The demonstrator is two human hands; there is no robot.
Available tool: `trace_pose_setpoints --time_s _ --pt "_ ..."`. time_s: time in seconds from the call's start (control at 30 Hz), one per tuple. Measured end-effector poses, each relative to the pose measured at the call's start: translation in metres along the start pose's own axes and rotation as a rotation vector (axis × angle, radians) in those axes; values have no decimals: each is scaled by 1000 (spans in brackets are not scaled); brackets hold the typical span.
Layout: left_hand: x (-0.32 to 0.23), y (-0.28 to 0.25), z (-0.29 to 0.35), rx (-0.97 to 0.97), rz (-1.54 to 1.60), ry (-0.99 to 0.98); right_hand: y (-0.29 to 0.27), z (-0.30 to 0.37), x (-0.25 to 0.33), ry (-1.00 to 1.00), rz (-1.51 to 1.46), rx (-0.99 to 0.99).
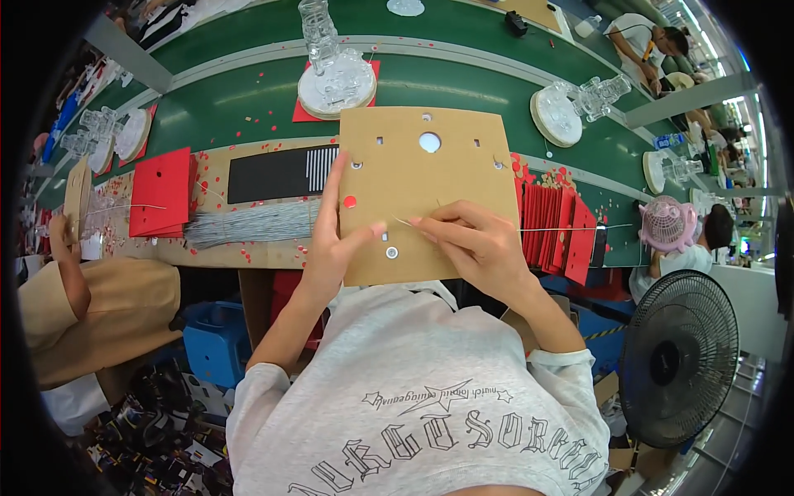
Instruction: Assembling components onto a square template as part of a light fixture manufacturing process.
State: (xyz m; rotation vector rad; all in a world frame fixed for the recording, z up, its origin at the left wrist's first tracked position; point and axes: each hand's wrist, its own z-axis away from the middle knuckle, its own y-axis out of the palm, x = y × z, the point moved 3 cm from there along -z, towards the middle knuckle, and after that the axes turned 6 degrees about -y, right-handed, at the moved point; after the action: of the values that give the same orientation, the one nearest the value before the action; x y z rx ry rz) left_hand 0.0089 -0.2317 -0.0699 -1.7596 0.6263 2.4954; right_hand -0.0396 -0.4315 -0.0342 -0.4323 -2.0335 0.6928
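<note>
Brown board (423, 183) is held up in front of the chest, over the near edge of the workbench, tilted toward the person; it has a round hole near the top, small slots and white-ringed holes, plus a red dot (350, 201) at left. Left hand (324, 244) grips the board's left edge, fingers along the side, thumb lying across the face. Right hand (480, 244) is over the lower middle of the board, thumb and index finger pinched narrow on a thin wire (403, 221), its end near the left thumb; too fine to tell whether it passes through the board. Just left of the board, a bundle of grey wires (248, 225) lies below a black card (269, 174), with red cards (160, 194) further left. To the right, a row of red cards stands on edge. Beyond the board, a clear plastic piece (337, 85) sits on the green surface (438, 73), another (556, 117) off to the right. Far left, a co-worker's hand (59, 231) is on a similar board. Black fan (680, 355) lower right.
</note>
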Motion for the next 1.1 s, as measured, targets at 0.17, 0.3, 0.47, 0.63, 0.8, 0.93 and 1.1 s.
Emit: trace_pose_setpoints --time_s 0.17,0.3,0.47,0.63,0.8,0.93,1.1 --pt "1 5 8 85 -41 131 10 -2 3 -38 -23 5" --pt "4 4 8 145 50 51 7 -2 9 -99 23 131" --pt "10 6 6 59 91 89 -9 -9 17 -257 207 324" --pt "7 8 5 67 103 92 -11 -9 22 -324 357 476" --pt "12 3 3 74 47 117 -11 -7 23 -382 414 531" --pt "11 3 1 89 34 129 -11 -8 27 -374 449 545" --pt "7 5 3 59 60 133 -2 -9 29 -470 628 571"
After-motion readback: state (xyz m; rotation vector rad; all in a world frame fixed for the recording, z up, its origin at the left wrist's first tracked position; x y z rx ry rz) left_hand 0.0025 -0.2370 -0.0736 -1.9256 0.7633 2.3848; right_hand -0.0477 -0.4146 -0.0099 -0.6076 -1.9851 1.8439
